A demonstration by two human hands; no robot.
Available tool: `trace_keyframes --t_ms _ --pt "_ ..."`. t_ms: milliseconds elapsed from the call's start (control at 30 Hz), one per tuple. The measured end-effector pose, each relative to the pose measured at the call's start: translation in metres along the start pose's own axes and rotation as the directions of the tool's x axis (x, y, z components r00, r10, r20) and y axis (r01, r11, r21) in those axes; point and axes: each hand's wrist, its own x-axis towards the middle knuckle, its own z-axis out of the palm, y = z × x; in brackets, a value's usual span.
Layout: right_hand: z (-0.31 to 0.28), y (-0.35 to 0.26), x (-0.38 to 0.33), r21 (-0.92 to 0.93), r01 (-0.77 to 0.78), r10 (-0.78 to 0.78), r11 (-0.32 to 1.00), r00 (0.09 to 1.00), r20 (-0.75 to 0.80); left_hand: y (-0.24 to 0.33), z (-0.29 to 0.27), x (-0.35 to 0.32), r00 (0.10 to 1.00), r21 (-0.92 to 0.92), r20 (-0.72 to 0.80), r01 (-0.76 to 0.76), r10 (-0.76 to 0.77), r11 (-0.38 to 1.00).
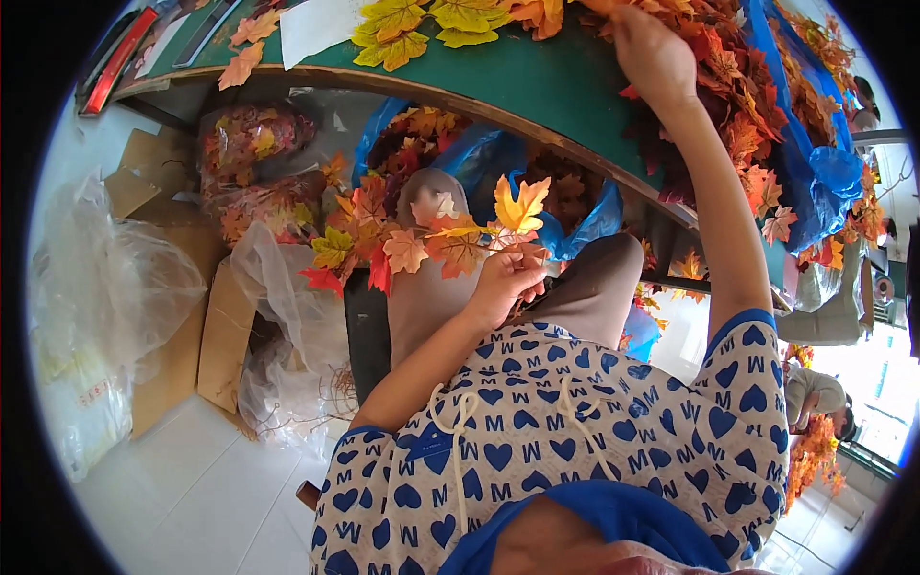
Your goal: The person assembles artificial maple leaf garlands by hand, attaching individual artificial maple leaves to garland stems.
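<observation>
My left hand (505, 281) is closed on a branch of artificial maple leaves (422, 240), orange, yellow and red, held over my lap and stretching out to the left. My right hand (652, 53) reaches up onto the green table (517, 81) and its fingers touch a heap of orange and red loose leaves (728, 86); whether it grips one is hidden. Yellow leaves (412, 29) lie on the table to the left of that hand.
A blue plastic bag of leaves (815, 163) lies on the table's right end. Under the table sit another blue bag of leaves (460, 153), clear bags of leaves (254, 144), cardboard pieces (225, 335) and crumpled clear plastic (105, 278). Another person sits at the far right (815, 398).
</observation>
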Motion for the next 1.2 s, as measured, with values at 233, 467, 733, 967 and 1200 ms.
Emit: trace_keyframes --t_ms 233,467,733,967,1200 --pt "-0.059 -0.03 0.006 0.904 -0.426 0.543 -0.016 0.756 0.366 0.005 0.002 0.001 0.999 -0.078 -0.047 -0.024 0.02 0.997" --pt "-0.04 -0.034 -0.047 0.872 -0.26 0.328 0.414 0.937 0.124 0.006 0.0 0.003 0.992 -0.09 -0.025 -0.128 0.127 0.988" --pt "-0.021 -0.1 -0.205 0.952 -0.245 0.207 0.184 0.956 0.206 -0.009 0.015 -0.001 0.988 -0.251 -0.143 -0.1 0.065 0.963" --pt "-0.005 -0.124 -0.268 0.726 -0.519 0.555 -0.451 0.474 0.684 -0.011 0.01 0.007 0.993 0.014 -0.118 -0.004 0.006 1.0" --pt "-0.02 -0.138 -0.286 0.663 -0.735 0.505 -0.142 0.522 0.687 -0.018 0.01 0.004 0.968 -0.217 -0.235 0.04 -0.092 0.975"
